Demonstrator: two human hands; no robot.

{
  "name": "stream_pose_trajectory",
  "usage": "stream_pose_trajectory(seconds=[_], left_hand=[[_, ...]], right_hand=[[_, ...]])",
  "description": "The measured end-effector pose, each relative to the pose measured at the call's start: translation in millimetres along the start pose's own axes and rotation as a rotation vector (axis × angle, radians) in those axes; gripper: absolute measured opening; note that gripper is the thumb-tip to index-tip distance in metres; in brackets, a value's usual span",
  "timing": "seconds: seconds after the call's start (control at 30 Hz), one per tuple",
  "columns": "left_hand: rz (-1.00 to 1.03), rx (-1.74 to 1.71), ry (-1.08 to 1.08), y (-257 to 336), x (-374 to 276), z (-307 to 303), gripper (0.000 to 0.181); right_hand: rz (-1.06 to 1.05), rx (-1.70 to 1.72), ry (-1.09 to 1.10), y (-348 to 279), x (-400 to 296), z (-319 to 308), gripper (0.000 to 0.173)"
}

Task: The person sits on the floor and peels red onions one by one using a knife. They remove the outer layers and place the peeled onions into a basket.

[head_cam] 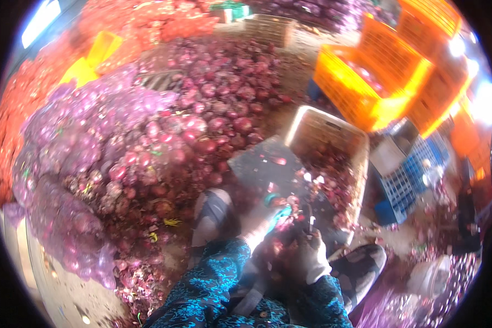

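My left hand (275,220), in a teal-trimmed glove, is closed around a red onion (289,203), though blur hides its fingertips. Close to its right, my right hand (317,260) in a whitish glove grips a small knife (311,219), whose blade points away from me. Both hands are between my knees, over a dark board (266,162) with bits of onion skin on it. The board's far end reaches towards a large heap of red onions (213,123). A pale plastic crate (363,176) partly filled with red onions stands beside the board on the right.
Purple mesh sacks of onions (78,139) lie on the left, with orange sacks (14,135) behind. Yellow-orange crates (348,90) are stacked at the far right. A blue crate (406,184) and a whitish tub (430,276) stand nearer. Onion skins (141,279) litter the floor.
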State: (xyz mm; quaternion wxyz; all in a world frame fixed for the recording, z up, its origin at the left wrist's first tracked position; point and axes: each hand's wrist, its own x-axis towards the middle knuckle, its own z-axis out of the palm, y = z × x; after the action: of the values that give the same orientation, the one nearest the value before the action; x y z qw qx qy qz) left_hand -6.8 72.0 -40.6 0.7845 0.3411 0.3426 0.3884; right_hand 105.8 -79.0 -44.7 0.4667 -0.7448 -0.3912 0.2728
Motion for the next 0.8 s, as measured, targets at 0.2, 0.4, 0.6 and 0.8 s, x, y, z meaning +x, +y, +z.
stream_pose_trajectory(seconds=[0.2,0.4,0.6,0.8], left_hand=[[0.232,1.06,0.147,-1.2,-10.0,17.5,0.036],[0.167,1.107,0.267,10.9,-26.3,50.6,0.041],[0.23,1.122,0.234,-2.2,-19.7,36.2,0.045],[0.192,1.154,0.3,-0.9,-20.9,50.4,0.047]], right_hand=[[0.175,-0.015,-0.057,-24.2,-14.5,-1.1,0.044],[0.294,-0.002,-0.28,-34.6,-5.0,-0.2,0.06],[0.238,-0.06,-0.236,-41.6,-1.5,-7.6,0.068],[0.237,-0.24,-0.365,-45.4,5.3,-7.2,0.071]])
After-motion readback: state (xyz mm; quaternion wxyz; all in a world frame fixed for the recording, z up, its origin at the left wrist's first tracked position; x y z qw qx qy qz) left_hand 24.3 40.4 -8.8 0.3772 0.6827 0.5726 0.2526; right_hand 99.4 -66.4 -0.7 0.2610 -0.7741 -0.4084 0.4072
